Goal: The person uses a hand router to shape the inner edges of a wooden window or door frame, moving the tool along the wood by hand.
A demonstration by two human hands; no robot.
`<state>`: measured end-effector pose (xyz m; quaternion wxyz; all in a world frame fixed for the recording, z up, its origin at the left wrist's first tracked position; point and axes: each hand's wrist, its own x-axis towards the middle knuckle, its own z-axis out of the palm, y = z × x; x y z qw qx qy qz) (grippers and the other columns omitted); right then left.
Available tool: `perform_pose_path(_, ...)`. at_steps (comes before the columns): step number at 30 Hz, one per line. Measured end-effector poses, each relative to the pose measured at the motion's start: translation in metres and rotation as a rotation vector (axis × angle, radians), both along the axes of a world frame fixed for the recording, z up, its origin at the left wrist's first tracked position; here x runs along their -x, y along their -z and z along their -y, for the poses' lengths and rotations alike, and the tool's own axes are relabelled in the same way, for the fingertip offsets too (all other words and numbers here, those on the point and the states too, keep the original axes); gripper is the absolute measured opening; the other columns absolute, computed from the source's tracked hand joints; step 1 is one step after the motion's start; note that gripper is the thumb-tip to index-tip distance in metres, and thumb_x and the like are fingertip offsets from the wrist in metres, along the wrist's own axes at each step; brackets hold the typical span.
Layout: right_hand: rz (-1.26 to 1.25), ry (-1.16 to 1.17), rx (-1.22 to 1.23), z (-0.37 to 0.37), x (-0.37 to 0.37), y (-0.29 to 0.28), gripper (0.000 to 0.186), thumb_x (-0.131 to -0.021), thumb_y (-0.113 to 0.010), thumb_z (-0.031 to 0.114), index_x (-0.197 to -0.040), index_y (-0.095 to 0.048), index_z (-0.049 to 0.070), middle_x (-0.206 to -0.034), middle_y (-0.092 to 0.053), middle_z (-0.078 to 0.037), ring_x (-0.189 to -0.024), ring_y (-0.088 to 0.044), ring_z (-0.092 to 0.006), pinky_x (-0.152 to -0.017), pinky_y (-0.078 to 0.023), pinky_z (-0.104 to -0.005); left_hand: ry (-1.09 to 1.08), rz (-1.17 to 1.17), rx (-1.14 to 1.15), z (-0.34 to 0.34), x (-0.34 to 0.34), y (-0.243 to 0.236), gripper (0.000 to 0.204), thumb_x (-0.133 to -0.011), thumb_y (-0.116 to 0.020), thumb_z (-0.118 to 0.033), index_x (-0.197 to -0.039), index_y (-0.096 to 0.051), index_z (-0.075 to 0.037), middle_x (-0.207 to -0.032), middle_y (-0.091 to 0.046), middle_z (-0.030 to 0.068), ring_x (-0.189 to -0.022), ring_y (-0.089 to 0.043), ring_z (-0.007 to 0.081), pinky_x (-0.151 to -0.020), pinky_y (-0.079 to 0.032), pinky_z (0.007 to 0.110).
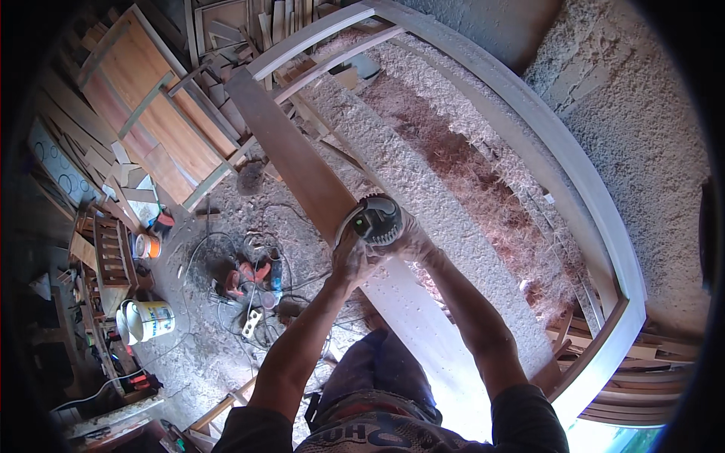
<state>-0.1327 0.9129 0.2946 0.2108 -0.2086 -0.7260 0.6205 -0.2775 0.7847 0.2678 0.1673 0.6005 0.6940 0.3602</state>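
Observation:
A black, round-topped power tool with a small green spot sits on a long wooden board of a large curved frame. My left hand grips the tool's left side, and my right hand is wrapped round its right side. The board is brown beyond the tool and pale, as if dusted, on my side of it. The tool's underside is hidden.
Wooden panels and offcuts lie at the upper left. Red tools, cords and a power strip lie on the dusty floor, near white buckets. Curved timber pieces are stacked at the lower right.

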Motion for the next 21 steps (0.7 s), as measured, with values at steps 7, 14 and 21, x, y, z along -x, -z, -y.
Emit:
perform_pose_path(7, -0.129, -0.004, -0.055, 0.022, -0.032, -0.004, 0.107, -0.066, -0.101, 0.012, -0.157, -0.045, 0.008, -0.149, -0.059, -0.007, -0.134, -0.058, -0.0182, -0.119, -0.045, -0.0349, -0.003, -0.172, -0.068, 0.021, -0.035, 0.018, 0.094, -0.070, -0.097, -0.033, -0.148, -0.052, -0.004, -0.146, -0.056, 0.0220, -0.133, -0.054, 0.0414, -0.114, -0.044, 0.049)
perform_pose_path(14, -0.131, -0.053, 0.050, 0.046, -0.083, 0.004, 0.106, -0.067, -0.100, 0.009, -0.157, -0.043, 0.008, -0.147, -0.060, -0.005, -0.132, -0.058, -0.0152, -0.116, -0.048, -0.0334, -0.026, -0.142, -0.010, 0.051, -0.089, 0.023, 0.107, -0.073, -0.095, -0.039, -0.158, -0.039, -0.006, -0.157, -0.046, 0.0235, -0.145, -0.044, 0.0444, -0.122, -0.036, 0.053)
perform_pose_path(21, -0.168, -0.052, 0.100, 0.072, -0.148, 0.006, 0.102, -0.067, -0.100, 0.012, -0.154, -0.046, 0.008, -0.146, -0.060, -0.005, -0.131, -0.059, -0.0162, -0.115, -0.047, -0.0326, -0.049, -0.146, 0.033, 0.078, -0.155, 0.022, 0.110, -0.075, -0.093, -0.042, -0.162, -0.034, -0.009, -0.162, -0.040, 0.0230, -0.152, -0.034, 0.0435, -0.124, -0.033, 0.053)
